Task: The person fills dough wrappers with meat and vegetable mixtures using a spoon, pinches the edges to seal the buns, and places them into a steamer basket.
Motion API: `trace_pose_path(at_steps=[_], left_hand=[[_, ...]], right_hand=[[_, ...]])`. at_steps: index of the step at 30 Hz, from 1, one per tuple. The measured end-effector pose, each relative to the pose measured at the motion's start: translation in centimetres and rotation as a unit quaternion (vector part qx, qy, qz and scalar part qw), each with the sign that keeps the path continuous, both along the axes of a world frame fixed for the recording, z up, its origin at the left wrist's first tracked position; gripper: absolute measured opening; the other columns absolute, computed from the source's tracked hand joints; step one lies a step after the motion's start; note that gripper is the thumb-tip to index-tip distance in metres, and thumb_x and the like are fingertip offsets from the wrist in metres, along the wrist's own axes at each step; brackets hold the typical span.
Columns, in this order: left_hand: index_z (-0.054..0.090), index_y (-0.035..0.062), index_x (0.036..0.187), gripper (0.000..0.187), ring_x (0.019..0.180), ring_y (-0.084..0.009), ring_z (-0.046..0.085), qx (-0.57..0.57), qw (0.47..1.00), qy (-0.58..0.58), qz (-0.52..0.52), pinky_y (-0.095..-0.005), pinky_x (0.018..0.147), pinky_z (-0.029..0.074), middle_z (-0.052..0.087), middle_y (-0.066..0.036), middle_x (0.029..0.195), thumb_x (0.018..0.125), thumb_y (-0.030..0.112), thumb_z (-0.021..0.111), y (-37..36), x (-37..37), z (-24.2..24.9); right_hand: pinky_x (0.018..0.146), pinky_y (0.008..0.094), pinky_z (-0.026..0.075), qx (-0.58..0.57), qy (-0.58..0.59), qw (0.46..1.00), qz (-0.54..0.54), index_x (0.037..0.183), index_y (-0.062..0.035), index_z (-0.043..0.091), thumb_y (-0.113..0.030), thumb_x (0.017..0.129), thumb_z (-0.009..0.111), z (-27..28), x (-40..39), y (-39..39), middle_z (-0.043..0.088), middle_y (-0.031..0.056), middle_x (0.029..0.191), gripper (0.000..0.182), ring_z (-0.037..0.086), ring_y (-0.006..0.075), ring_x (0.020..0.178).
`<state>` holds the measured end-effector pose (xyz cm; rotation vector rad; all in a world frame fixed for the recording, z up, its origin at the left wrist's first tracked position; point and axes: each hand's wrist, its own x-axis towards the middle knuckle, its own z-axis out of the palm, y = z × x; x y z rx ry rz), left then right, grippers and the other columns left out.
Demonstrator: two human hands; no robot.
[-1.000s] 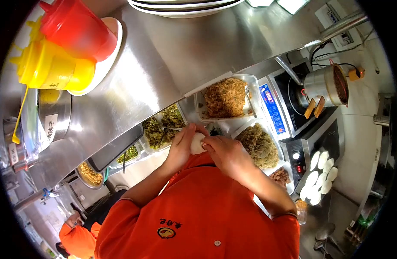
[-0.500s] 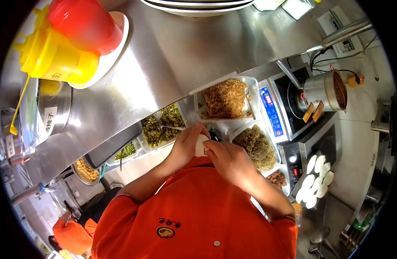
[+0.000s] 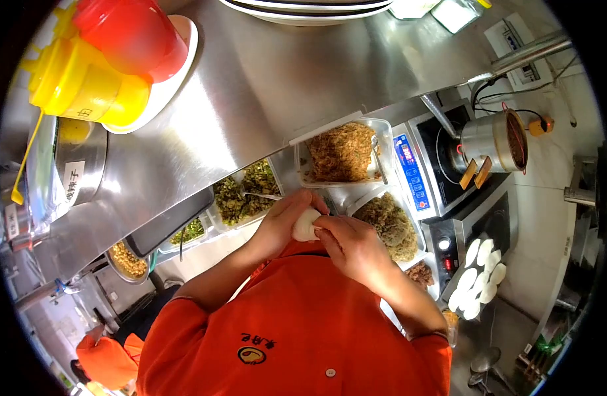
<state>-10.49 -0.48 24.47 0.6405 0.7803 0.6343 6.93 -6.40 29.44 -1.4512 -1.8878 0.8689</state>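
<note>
A white piece of dough (image 3: 305, 226), rounded like a bun, is held in front of my chest. My left hand (image 3: 282, 216) cups it from the left with curled fingers. On the other side, the fingertips of my right hand (image 3: 351, 243) pinch the dough's edge. What lies inside the dough is hidden. Close beyond my hands are a tub of chopped green vegetables (image 3: 247, 191) with a spoon, a tub of brown shredded filling (image 3: 343, 152) with a spoon, and a tub of greyish-green filling (image 3: 389, 226).
A steel shelf (image 3: 251, 86) overhangs the tubs, bearing yellow (image 3: 79, 86) and red (image 3: 132, 39) bottles. At right, a pot (image 3: 491, 140) sits on an induction cooker (image 3: 442, 152); several white dough pieces (image 3: 478, 280) lie nearby. Another person's orange sleeve (image 3: 109, 360) shows lower left.
More of the dough's pale, rounded side shows between my hands, and my right fingers have shifted slightly on its edge. The view has moved a little.
</note>
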Motion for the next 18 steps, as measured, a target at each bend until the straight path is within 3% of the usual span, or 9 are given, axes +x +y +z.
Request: trace_pose_path(at_steps=[4,7,9,16,18], left_hand=[[0.067,0.004,0.098,0.045,0.072,-0.0104,0.06,0.005,0.999,0.021,-0.044,-0.0256,0.068,0.049,0.063,-0.002,0.08,0.113,0.04,0.044,-0.5,-1.0,-3.0],[0.065,0.0014,0.1,0.043,0.078,-0.0136,0.063,-0.03,0.997,0.046,-0.056,-0.0288,0.072,0.051,0.065,-0.007,0.088,0.112,0.038,0.046,-0.6,-0.7,-3.2],[0.068,0.004,0.097,0.039,0.067,-0.0105,0.061,-0.003,1.0,0.001,0.013,-0.0252,0.061,0.049,0.064,-0.002,0.078,0.111,0.037,0.052,-1.0,0.2,-2.5],[0.066,0.0035,0.095,0.047,0.073,-0.011,0.061,-0.042,0.992,0.083,-0.079,-0.0271,0.067,0.048,0.065,-0.004,0.084,0.112,0.042,0.045,-0.4,-0.4,-2.3],[0.066,0.0036,0.094,0.046,0.073,-0.0111,0.061,0.017,0.991,0.115,-0.072,-0.0268,0.068,0.049,0.065,-0.004,0.084,0.113,0.041,0.045,-0.3,-0.4,-2.4]], right_hand=[[0.071,0.04,0.061,0.031,-0.007,0.999,-0.006,0.107,-0.0006,0.069,-0.003,0.089,0.073,-0.2,-0.1,-0.6,0.073,0.0159,0.096,0.018,0.073,0.0341,0.08],[0.072,0.0398,0.061,0.061,-0.06,0.996,-0.005,0.106,-0.0004,0.07,-0.002,0.09,0.073,0.0,-0.2,-0.8,0.073,0.0155,0.098,0.017,0.073,0.0342,0.082],[0.073,0.0402,0.061,0.047,-0.061,0.997,-0.007,0.107,-0.0009,0.07,-0.001,0.089,0.072,0.1,0.1,-0.8,0.073,0.0153,0.099,0.017,0.073,0.0344,0.083],[0.072,0.0423,0.06,0.053,-0.077,0.996,-0.009,0.109,0.0027,0.067,0.007,0.085,0.066,0.3,-0.8,-1.5,0.069,0.0195,0.095,0.025,0.072,0.0347,0.085],[0.073,0.0415,0.061,0.049,-0.071,0.996,-0.002,0.109,0.0002,0.068,0.002,0.087,0.069,-0.3,-0.4,-1.1,0.071,0.0174,0.097,0.022,0.072,0.035,0.085]])
